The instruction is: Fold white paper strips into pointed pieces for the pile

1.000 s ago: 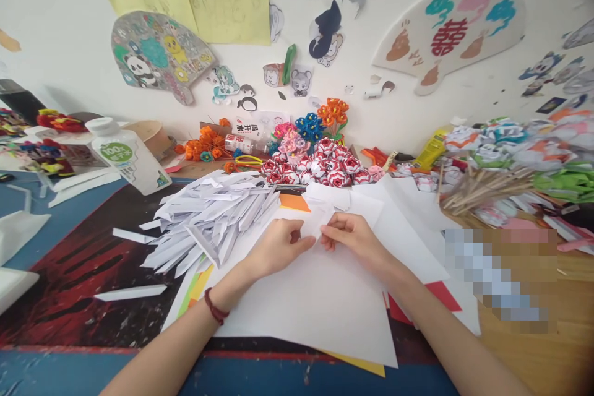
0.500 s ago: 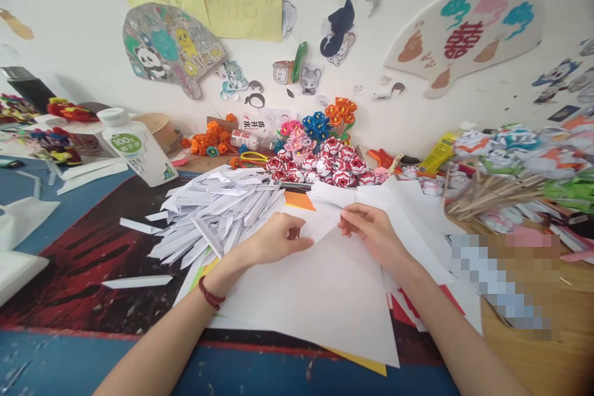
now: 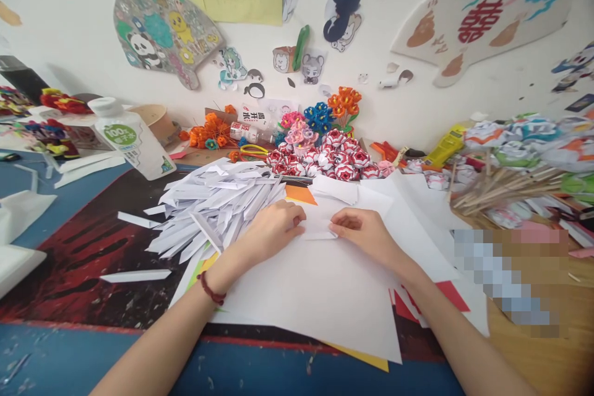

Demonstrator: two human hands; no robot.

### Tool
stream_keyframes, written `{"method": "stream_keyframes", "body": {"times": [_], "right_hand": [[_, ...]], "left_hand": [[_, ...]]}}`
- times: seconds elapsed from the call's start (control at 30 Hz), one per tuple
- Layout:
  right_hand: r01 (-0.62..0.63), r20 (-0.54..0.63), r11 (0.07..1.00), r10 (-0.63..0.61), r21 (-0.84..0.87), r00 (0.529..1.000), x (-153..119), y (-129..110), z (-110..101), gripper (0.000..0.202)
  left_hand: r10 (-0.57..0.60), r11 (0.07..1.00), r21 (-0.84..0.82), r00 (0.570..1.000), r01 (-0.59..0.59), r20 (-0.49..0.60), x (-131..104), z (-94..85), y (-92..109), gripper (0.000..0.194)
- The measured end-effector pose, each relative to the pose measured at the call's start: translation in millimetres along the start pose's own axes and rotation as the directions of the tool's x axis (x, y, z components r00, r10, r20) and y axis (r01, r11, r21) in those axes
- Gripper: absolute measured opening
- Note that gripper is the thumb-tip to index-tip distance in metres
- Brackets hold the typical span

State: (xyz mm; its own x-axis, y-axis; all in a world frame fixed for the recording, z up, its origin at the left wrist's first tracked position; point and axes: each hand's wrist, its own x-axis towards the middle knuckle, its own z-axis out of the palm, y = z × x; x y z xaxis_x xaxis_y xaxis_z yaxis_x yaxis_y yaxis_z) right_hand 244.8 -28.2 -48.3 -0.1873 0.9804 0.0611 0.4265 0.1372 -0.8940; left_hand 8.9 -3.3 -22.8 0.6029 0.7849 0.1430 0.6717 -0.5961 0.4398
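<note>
Between my two hands is a small sheet of white paper (image 3: pixel 319 226) with a narrow fold along its near edge. My left hand (image 3: pixel 278 226) pinches its left end, and my right hand (image 3: pixel 356 226) pinches its right end. Both hands are closed, with thumb and fingertips at the fold. Beneath them lies a large white sheet (image 3: pixel 320 291). Left of my left hand is a heap of folded white paper strips (image 3: pixel 218 198). Just beyond my hands rests a small stack of white paper slips (image 3: pixel 334 189), beside an orange piece of paper (image 3: pixel 301 194).
Red and white paper flowers (image 3: pixel 325 158) line the back, near a clear bottle (image 3: pixel 250 132). A white bottle (image 3: pixel 132 139) stands at the back left. Wrapped flowers on wooden sticks (image 3: pixel 492 189) lie at the right. A lone folded strip (image 3: pixel 136 276) lies at the left.
The small paper has come down flat, and its near edge now shows a fold. My right hand has moved slightly left and toward me, closer to my left hand. The view has shifted slightly.
</note>
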Motion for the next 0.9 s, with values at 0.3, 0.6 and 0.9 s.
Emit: {"method": "stream_keyframes", "body": {"times": [0.3,0.6,0.9], "right_hand": [[0.067,-0.053,0.969,-0.082,-0.236,0.995,-2,-6,3,0.012],[0.130,-0.050,0.961,-0.146,-0.246,0.988,2,-1,4,0.012],[0.091,-0.085,0.970,-0.113,-0.224,0.990,4,3,3,0.017]], "left_hand": [[0.085,0.977,0.205,0.989,-0.060,-0.119,4,13.4,2,0.014],[0.113,0.991,0.089,0.981,-0.099,-0.157,9,21.6,-5,0.013],[0.077,0.994,-0.070,0.986,-0.088,-0.150,10,18.2,-9,0.015]]}}
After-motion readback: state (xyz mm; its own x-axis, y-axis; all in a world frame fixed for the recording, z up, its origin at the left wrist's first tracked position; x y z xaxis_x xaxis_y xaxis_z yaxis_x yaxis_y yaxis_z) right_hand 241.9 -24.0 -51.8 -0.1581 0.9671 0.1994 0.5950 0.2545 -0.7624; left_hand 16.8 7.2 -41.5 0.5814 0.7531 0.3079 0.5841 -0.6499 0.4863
